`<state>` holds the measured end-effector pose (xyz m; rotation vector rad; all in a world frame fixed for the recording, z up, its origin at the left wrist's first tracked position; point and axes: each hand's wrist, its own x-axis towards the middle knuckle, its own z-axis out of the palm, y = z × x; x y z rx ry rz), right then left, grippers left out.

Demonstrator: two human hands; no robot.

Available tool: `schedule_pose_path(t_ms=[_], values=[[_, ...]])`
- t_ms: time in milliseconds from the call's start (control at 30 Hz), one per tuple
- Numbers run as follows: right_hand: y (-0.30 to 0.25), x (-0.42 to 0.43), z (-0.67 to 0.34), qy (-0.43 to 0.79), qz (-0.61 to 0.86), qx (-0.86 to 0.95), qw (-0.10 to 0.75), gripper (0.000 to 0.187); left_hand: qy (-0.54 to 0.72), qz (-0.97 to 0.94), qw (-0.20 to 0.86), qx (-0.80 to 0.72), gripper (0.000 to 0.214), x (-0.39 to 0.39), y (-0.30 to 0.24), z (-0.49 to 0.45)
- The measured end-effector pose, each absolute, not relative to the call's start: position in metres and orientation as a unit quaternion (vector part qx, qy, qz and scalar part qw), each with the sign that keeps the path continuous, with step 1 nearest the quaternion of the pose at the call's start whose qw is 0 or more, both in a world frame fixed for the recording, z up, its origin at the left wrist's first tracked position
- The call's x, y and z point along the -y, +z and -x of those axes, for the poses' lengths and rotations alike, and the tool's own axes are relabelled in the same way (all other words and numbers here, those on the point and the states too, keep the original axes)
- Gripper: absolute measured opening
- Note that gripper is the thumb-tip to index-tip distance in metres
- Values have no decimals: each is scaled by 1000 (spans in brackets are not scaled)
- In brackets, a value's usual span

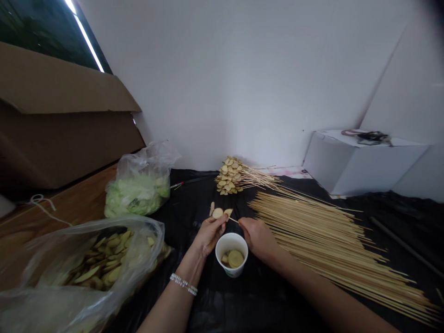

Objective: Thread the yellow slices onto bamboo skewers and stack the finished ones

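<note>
Just beyond a white paper cup [231,240], my left hand [208,232] pinches a pale potato slice [228,213] between thumb and fingers. Closed around a thin wooden skewer [233,220] is my right hand [258,236], to the right of the cup. The skewer's tip meets the slice; whether it passes through I cannot tell. A round slice [218,213] and one seen edge-on sit by the left fingertips. More slices [236,258] lie inside the cup. Part of the left fingers is hidden behind the hand.
Bare bamboo skewers [333,240] spread across the black sheet [239,305] on the right. Filled skewers [230,175] are heaped near the wall. At left are an open bag of slices [104,261], a bag of pale green vegetables [138,189] and a cardboard box [62,138]. A white box [360,162] stands back right.
</note>
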<state>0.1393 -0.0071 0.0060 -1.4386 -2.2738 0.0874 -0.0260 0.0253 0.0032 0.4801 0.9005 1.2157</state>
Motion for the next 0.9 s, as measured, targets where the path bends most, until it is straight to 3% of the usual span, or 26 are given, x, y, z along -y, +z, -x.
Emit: schedule_pose_path(t_ms=[300, 533, 900], values=[[7, 10, -136, 49, 535, 817, 209, 24, 539, -228, 694, -421, 15, -25, 4, 27], [10, 6, -131, 116, 527, 805, 247, 28, 471, -341, 691, -429, 27, -19, 3, 20], [7, 4, -137, 109, 524, 799, 275, 25, 582, -204, 691, -378, 17, -26, 9, 31]])
